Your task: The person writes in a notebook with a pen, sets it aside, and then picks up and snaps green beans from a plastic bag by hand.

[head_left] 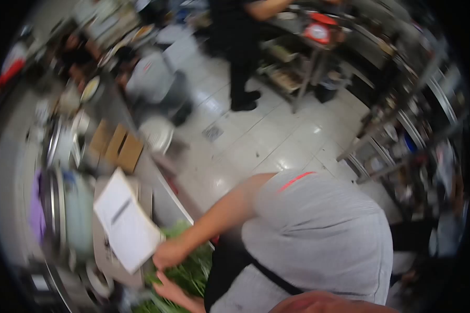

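Leafy green vegetables lie in a heap at the lower left, against my body. My right hand is closed at the edge of the greens, fingers curled down; leaves show right around it. Just below, my left hand lies among the leaves, its fingers bent close to the right hand. Motion blur softens both hands, and the fingertips are partly hidden. A stack of white paper sheets with a dark printed patch rests next to my right hand, on a beige board.
Cardboard boxes and large round metal-rimmed containers stand along the counter. A white basket is beyond its edge. A person in black stands on the tiled floor; a person in grey bends nearby. Metal shelves line the right.
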The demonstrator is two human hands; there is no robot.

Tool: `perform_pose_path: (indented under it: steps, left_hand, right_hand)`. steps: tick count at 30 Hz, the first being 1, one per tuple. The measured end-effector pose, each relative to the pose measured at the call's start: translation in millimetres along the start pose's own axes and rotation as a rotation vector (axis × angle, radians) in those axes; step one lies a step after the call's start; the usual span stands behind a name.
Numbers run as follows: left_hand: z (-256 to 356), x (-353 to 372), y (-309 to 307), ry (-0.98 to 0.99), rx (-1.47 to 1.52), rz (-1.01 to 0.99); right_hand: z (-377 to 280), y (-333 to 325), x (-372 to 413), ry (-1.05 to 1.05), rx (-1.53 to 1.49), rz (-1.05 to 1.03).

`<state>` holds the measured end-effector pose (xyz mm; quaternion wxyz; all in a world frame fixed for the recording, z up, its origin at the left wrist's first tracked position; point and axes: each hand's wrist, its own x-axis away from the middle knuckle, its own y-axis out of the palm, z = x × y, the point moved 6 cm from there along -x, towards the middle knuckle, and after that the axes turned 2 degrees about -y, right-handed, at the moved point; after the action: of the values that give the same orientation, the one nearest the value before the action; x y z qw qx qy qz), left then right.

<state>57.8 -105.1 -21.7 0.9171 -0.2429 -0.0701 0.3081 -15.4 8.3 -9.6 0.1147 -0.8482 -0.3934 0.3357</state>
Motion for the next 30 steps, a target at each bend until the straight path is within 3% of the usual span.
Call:
perform_pose_path:
  steps: [1, 2, 3, 5, 6, 7, 9, 13, 17, 18, 21, 23, 24, 27, 30]
  left_hand:
    - [7, 15, -2, -0.190, 0.244, 0.026]
    - [14, 21, -9, -0.302, 0.235, 0.071]
    - [11, 19, -11, -0.262, 0.395, 0.101]
    - [3, 15, -16, -0.240, 0.515, 0.118]
    - [7, 18, -16, -0.216, 0.607, 0.153]
    - [7, 22, -18, -0.163, 0.669, 0.152]
    - [-5, 28, -27, -0.141, 0.787, 0.171]
    - [-28, 45, -49, -0.122, 0.915, 0.305]
    - [-37, 62, -54, -0.127, 0.901, 0.340]
    - [-39, 65, -55, -0.114, 0.874, 0.358]
    - [-31, 79, -54, -0.077, 0.652, 0.314]
    - [-25, 86, -42, -0.054, 0.464, 0.225]
    - [-16, 84, -42, 0.200, 0.332, 0.268]
    - [-41, 97, -45, -0.112, 0.635, 0.397]
    - [-50, 100, -61, -0.030, 0.718, 0.514]
  right_hand:
    - [10, 15, -3, 0.142, 0.297, -0.240]
    - [10, 9, 3, 0.011, 0.000, -0.007]
    - [11, 8, 3, 0.098, -0.071, -0.002]
    - [9, 21, 5, 0.298, -0.200, -0.239]
    - [13, 31, 10, 0.182, -0.145, -0.256]
    - [12, 43, 22, 0.542, -0.613, -0.347]
    - [10, 57, 26, 0.677, -0.713, -0.450]
    - [6, 75, 39, 0.770, -0.827, -0.604]
    - [3, 86, 40, 0.666, -0.743, -0.599]
    - [4, 89, 37, 0.613, -0.669, -0.584]
    - [-14, 84, 14, 0.170, -0.026, -0.465]
    - [-8, 88, 1, 0.170, 0.163, -0.452]
    - [-6, 90, -8, 0.144, 0.290, -0.440]
    - [10, 94, -31, 0.166, 0.547, -0.456]
    - [33, 93, -31, 0.296, 0.718, -0.546]
